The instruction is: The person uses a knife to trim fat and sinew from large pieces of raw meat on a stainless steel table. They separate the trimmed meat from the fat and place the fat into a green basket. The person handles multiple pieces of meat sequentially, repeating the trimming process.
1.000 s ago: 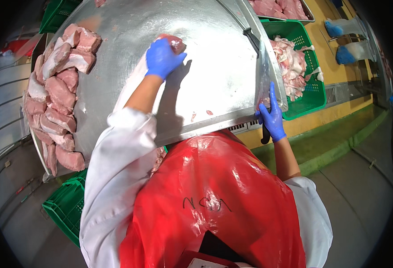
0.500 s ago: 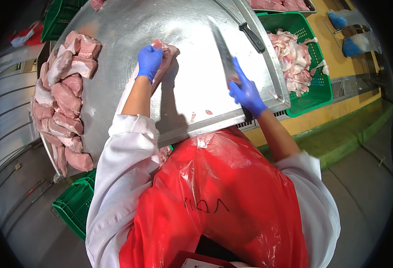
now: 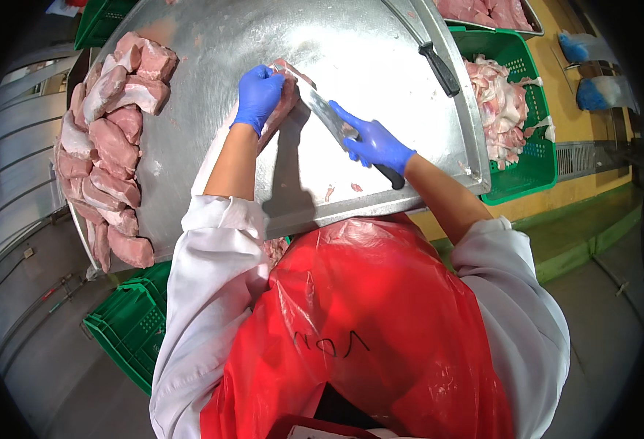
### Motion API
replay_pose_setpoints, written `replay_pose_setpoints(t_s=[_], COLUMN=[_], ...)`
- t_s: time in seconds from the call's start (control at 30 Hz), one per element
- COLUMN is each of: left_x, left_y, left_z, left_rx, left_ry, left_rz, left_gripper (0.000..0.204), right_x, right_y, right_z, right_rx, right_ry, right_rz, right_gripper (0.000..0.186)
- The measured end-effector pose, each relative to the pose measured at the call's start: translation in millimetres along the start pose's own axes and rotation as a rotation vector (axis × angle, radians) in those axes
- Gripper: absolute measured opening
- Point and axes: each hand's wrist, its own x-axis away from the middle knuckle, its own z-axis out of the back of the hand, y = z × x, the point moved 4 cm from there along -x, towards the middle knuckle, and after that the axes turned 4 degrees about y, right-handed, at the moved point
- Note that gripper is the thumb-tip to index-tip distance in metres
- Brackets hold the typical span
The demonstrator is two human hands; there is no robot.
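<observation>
My left hand [image 3: 260,96], in a blue glove, is closed on the upper part of a long piece of raw meat [image 3: 285,113]. The meat is pink with a pale side and lies lengthwise on a metal work table [image 3: 212,44]; my left forearm hides some of it. In my right hand [image 3: 378,140], also blue-gloved, is a knife [image 3: 325,111] with a black handle. Its blade slants up and left, and the tip lies at the far end of the meat, just right of my left fingers.
Several cut meat pieces [image 3: 113,146] line the table's left side. At the right lies a thin metal tool with a black handle [image 3: 439,69]. Beyond the table's raised rim stands a green crate [image 3: 537,157] with pale trimmings [image 3: 499,110]. Another green crate [image 3: 121,322] sits lower left.
My right hand has brought the knife left, from above the bare metal to the far end of the meat. My left hand keeps its hold. The whole view has shifted slightly.
</observation>
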Motion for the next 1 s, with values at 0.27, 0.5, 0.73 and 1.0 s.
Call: replay_pose_setpoints(t_s=[0.27, 0.5, 0.73, 1.0], left_x=[-14, -14, -18, -22], left_y=[17, 18, 23, 40], left_z=[15, 28, 56, 66], left_rx=[0.057, 0.318, 0.531, 0.458], left_ry=[-0.016, -0.153, -0.099, -0.152], left_rz=[0.007, -0.083, 0.042, 0.006], left_gripper=[0.027, 0.013, 0.011, 0.008], right_x=[-61, -79, -10, -46], right_y=[-23, -22, -20, -23], right_z=[-8, -25, -58, -85], right_rx=[0.063, 0.058, -0.107, -0.047], right_ry=[-0.001, 0.015, -0.154, -0.096], right_rz=[0.040, 0.001, 0.035, 0.059], right_gripper=[0.076, 0.078, 0.084, 0.084])
